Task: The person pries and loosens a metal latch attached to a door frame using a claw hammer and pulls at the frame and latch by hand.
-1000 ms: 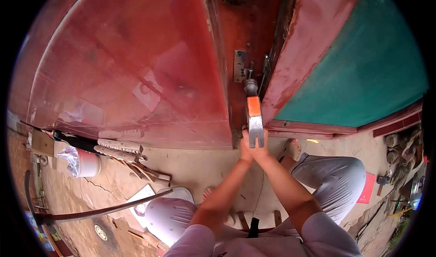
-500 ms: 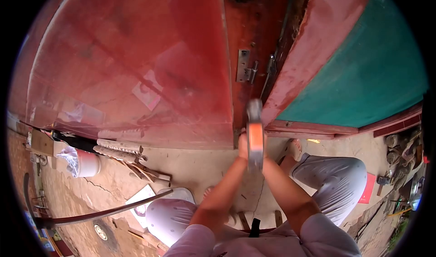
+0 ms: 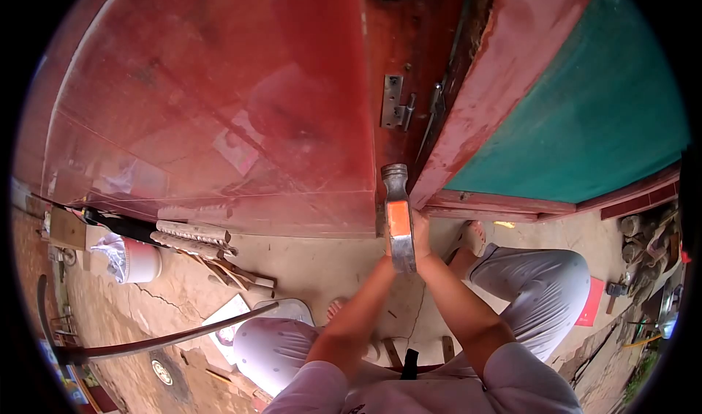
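Observation:
A claw hammer [image 3: 401, 220] with an orange band on its dark metal head is held upright in front of me. Its striking face points toward the door, its claw back toward me. My right hand [image 3: 421, 232] is closed around the handle, just beneath the head. Close against it on the other side is my left hand [image 3: 386, 247], mostly covered by the hammer head; it appears closed on the handle too. Above the hammer, a metal hinge [image 3: 393, 101] is fixed to the edge of the red door [image 3: 241, 107], beside the pink-red frame [image 3: 504, 85].
A green panel [image 3: 585, 114] fills the right side. At left stand a white bucket [image 3: 142, 265] and bundled sticks [image 3: 194, 235]. A curved dark bar [image 3: 168, 341] crosses the lower left. Wood pieces [image 3: 635, 242] and another hammer [image 3: 616, 291] lie at right.
The hammer has shifted slightly left and its head has tilted, so the striking face now shows clearly instead of blurred. My right hand shows more beside it.

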Available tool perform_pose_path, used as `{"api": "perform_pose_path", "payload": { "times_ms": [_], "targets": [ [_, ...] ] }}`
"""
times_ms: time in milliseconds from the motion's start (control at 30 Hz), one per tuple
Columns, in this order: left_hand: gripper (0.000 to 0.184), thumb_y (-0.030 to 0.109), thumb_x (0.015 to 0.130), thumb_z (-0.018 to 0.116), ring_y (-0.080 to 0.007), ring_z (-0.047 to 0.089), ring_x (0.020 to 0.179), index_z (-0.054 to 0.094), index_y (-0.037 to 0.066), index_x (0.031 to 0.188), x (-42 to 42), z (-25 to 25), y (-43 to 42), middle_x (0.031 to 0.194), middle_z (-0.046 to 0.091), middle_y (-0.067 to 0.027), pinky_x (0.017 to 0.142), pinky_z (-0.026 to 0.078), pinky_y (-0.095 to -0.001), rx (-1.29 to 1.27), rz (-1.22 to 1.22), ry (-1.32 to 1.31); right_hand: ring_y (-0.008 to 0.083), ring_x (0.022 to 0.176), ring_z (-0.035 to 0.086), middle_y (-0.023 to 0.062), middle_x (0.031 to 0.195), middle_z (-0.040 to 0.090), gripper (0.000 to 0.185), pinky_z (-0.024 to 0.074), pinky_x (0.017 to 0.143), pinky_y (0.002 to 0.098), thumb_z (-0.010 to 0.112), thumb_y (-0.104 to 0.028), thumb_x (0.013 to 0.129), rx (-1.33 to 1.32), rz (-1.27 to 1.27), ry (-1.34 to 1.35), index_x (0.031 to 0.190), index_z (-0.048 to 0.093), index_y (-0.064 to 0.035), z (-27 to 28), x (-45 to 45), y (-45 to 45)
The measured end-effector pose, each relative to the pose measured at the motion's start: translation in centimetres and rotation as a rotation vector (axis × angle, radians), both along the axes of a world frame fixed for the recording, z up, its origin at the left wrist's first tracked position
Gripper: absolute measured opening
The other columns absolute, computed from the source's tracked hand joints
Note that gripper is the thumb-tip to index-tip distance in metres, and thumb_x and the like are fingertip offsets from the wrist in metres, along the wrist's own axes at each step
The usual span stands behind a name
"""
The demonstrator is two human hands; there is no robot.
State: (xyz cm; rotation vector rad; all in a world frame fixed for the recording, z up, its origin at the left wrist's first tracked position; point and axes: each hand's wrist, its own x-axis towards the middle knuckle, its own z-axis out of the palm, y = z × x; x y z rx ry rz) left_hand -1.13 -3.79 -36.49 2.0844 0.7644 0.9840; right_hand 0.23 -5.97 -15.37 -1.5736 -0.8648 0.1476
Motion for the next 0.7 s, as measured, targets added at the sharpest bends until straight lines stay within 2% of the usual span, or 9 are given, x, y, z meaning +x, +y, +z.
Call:
{"api": "perform_pose_path", "payload": {
  "times_ms": [67, 100, 200, 267, 300, 333, 467, 633, 700],
  "targets": [
    [0.023, 0.024, 0.084, 0.052, -0.0267, 0.062, 0.068, 0.060, 0.002, 0.089, 0.1, -1.4, 0.0, 0.076, 0.061, -0.0090, 0.063, 0.050, -0.0363, -0.076, -0.058, -0.012, 0.0223, 0.051, 0.053, 0.0102, 0.056, 0.050, 0.021, 0.0421, 0.049, 0.0319, 0.067, -0.012, 0.072, 0.119, -0.008, -0.077, 0.063, 0.050, -0.0039, 1.5, -0.1, -0.2],
    [0.023, 0.025, 0.084, 0.052, -0.0254, 0.062, 0.069, 0.060, 0.003, 0.088, -0.4, -0.1, 0.5, 0.078, 0.062, -0.0082, 0.063, 0.050, -0.0355, -0.264, -0.155, -0.147, 0.0220, 0.051, 0.053, 0.0097, 0.055, 0.049, 0.022, 0.0419, 0.049, 0.0313, 0.067, -0.012, 0.072, 0.178, -0.012, -0.116, 0.062, 0.050, -0.0043, 1.9, -0.1, -0.2],
    [0.025, 0.027, 0.084, 0.051, -0.0227, 0.062, 0.070, 0.060, 0.004, 0.087, -0.9, 3.5, 1.8, 0.082, 0.064, -0.0067, 0.062, 0.050, -0.0339, -0.701, -0.361, -0.425, 0.0205, 0.052, 0.054, 0.0096, 0.056, 0.050, 0.023, 0.0426, 0.051, 0.0311, 0.069, -0.013, 0.071, 0.271, 0.089, 0.231, 0.063, 0.049, -0.0037, -2.9, 0.5, -0.1],
    [0.026, 0.028, 0.085, 0.051, -0.0228, 0.062, 0.071, 0.059, 0.004, 0.091, -0.6, 4.9, 2.6, 0.083, 0.064, -0.0069, 0.064, 0.050, -0.0339, -0.561, -0.282, -0.254, 0.0219, 0.055, 0.056, 0.0111, 0.059, 0.055, 0.019, 0.0442, 0.054, 0.0323, 0.068, -0.015, 0.074, 0.142, -0.012, 0.021, 0.071, 0.056, -0.0007, -1.4, 0.8, 0.8],
    [0.027, 0.029, 0.085, 0.050, -0.0229, 0.062, 0.072, 0.059, 0.004, 0.092, -0.5, 5.3, 2.4, 0.083, 0.064, -0.0070, 0.065, 0.050, -0.0339, -0.478, -0.243, -0.172, 0.0210, 0.058, 0.059, 0.0133, 0.063, 0.058, 0.018, 0.0454, 0.056, 0.0332, 0.068, -0.016, 0.074, -0.116, -0.061, 0.190, 0.079, 0.061, 0.0012, 0.1, 1.6, 2.1],
    [0.028, 0.029, 0.086, 0.050, -0.0229, 0.062, 0.072, 0.059, 0.004, 0.094, -0.5, 5.5, 2.1, 0.083, 0.064, -0.0071, 0.066, 0.050, -0.0340, -0.413, -0.210, -0.101, 0.0193, 0.060, 0.059, 0.0140, 0.065, 0.060, 0.020, 0.0463, 0.058, 0.0329, 0.068, -0.016, 0.074, -0.148, -0.080, 0.119, 0.082, 0.062, 0.0015, -0.3, 1.6, 2.0],
    [0.032, 0.031, 0.087, 0.050, -0.0230, 0.062, 0.075, 0.058, 0.003, 0.101, -0.1, 5.8, 0.5, 0.084, 0.065, -0.0076, 0.069, 0.050, -0.0340, -0.323, -0.128, -0.074, 0.0154, 0.065, 0.060, 0.0149, 0.068, 0.062, 0.024, 0.0488, 0.063, 0.0318, 0.070, -0.016, 0.072, -0.173, -0.055, 0.128, 0.087, 0.065, 0.0012, 1.4, 2.3, 1.1],
    [0.037, 0.033, 0.089, 0.049, -0.0232, 0.062, 0.078, 0.056, 0.003, 0.109, -0.6, 7.0, 0.4, 0.086, 0.065, -0.0081, 0.073, 0.050, -0.0340, -0.268, -0.088, -0.071, 0.0156, 0.056, 0.057, 0.0158, 0.061, 0.055, 0.016, 0.0458, 0.055, 0.0327, 0.068, -0.013, 0.072, -0.038, -0.105, -0.208, 0.079, 0.062, 0.0003, -1.0, 1.5, 0.4],
    [0.039, 0.034, 0.090, 0.048, -0.0233, 0.062, 0.079, 0.055, 0.003, 0.112, -0.7, 7.0, 0.0, 0.086, 0.065, -0.0084, 0.074, 0.050, -0.0340, -0.197, -0.081, -0.076, 0.0153, 0.053, 0.055, 0.0150, 0.059, 0.053, 0.015, 0.0443, 0.052, 0.0330, 0.068, -0.012, 0.072, -0.091, -0.071, 0.089, 0.076, 0.060, 0.0000, 0.0, 0.8, 0.2]
  ]
}}
